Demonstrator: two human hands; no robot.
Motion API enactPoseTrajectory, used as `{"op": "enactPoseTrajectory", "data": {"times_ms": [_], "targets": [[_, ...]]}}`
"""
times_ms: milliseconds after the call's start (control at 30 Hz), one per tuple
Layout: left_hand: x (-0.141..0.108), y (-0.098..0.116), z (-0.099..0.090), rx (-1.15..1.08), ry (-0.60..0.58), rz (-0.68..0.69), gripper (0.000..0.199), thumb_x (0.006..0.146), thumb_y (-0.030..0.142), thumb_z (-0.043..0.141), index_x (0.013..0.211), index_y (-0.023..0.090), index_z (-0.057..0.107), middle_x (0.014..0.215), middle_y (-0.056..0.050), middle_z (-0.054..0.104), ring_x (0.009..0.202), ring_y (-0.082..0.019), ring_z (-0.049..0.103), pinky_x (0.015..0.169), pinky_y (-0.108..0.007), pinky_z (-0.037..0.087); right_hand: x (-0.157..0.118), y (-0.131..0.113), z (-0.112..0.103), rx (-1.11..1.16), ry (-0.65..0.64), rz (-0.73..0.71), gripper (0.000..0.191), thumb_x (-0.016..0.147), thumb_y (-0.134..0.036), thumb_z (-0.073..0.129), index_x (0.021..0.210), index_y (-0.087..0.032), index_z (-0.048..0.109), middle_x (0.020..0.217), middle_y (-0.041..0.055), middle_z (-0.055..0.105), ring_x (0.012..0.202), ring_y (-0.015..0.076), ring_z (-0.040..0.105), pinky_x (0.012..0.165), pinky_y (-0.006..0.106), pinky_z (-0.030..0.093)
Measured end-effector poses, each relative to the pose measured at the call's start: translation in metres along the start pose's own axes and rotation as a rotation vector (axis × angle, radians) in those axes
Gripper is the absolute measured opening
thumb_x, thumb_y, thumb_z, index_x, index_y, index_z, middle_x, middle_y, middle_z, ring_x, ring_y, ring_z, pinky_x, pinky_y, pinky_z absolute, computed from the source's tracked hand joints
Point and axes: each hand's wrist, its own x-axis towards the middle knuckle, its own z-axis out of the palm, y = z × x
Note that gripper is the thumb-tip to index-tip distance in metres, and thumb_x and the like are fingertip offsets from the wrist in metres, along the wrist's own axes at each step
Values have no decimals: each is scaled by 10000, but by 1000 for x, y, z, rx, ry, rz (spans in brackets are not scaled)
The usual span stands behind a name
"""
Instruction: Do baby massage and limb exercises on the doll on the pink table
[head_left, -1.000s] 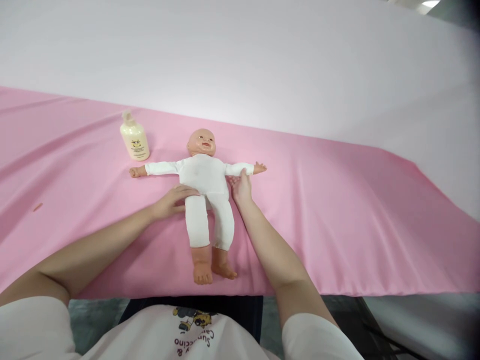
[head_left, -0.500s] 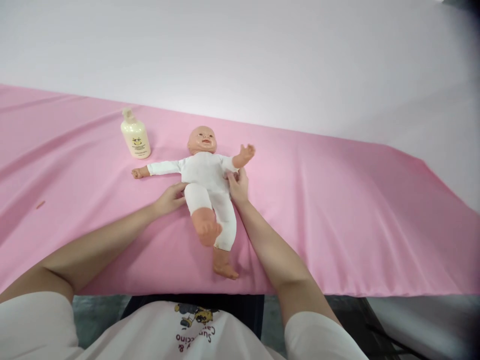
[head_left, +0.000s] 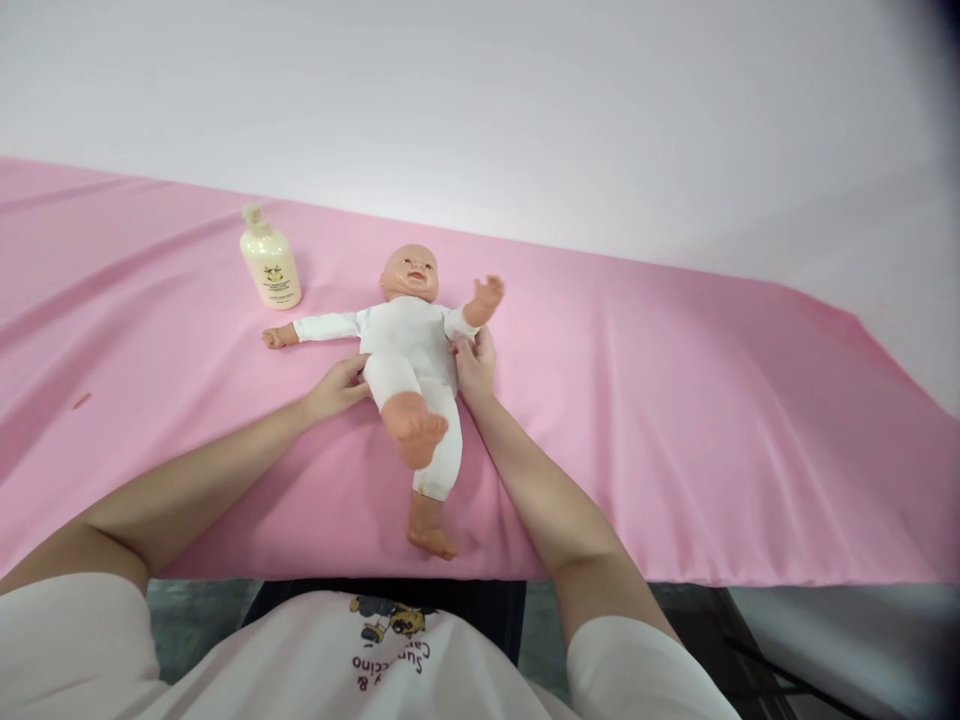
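A baby doll (head_left: 409,335) in a white cloth suit lies on its back on the pink cloth, its head away from me and one leg raised. My left hand (head_left: 341,387) grips the doll's side at the hip, its fingertips partly hidden behind the body. On the other side, my right hand (head_left: 475,366) holds the doll under its raised arm, with the thumb at the front of the torso. A cream pump bottle (head_left: 271,265) with a dark printed label stands beyond the doll's outstretched arm, apart from both hands.
Pink cloth (head_left: 675,420) covers the table, its front edge close to my body. A small brownish strip (head_left: 82,401) lies at the far left. Behind the table rises a white backdrop (head_left: 480,120).
The doll's lower legs have swung slightly to the left, and its head has tilted a little to the right. Both my hands keep their hold on its sides.
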Motion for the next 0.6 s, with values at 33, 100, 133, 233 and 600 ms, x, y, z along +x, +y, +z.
{"op": "enactPoseTrajectory", "data": {"times_ms": [33,100,133,233,600], "targets": [[-1,2,0,0,-13,17,465,853,501,719,1145,141,691,1082,-112,744,975,-268,688,812,-357,561,4,3,-1,67,61,30,188,893,-418,731,957,-262,648,762,-55,621,667,108,601,716,238,574],[-2,6,-1,25,-33,69,457,845,468,750,1183,166,689,1155,-117,742,1060,-277,686,891,-378,560,12,8,-5,223,172,102,229,915,-454,708,941,-250,609,754,-65,633,581,84,571,617,209,542],[-3,8,-1,47,-48,95,446,846,453,761,1190,177,692,1178,-116,740,1089,-279,682,927,-390,553,17,11,-8,307,229,161,226,936,-456,682,954,-246,600,756,-67,645,552,79,565,581,203,532],[-4,12,-1,104,-81,166,415,863,428,768,1199,193,701,1212,-103,736,1128,-274,666,1012,-423,522,29,16,-16,519,374,383,201,1023,-414,555,955,-228,587,694,-68,638,485,85,552,537,214,536],[-2,7,1,18,-35,25,382,861,461,726,1088,153,719,1070,-110,756,966,-265,700,831,-365,563,15,10,-7,289,136,141,269,917,-506,689,1036,-279,611,853,-80,681,586,64,602,643,206,556]]}}
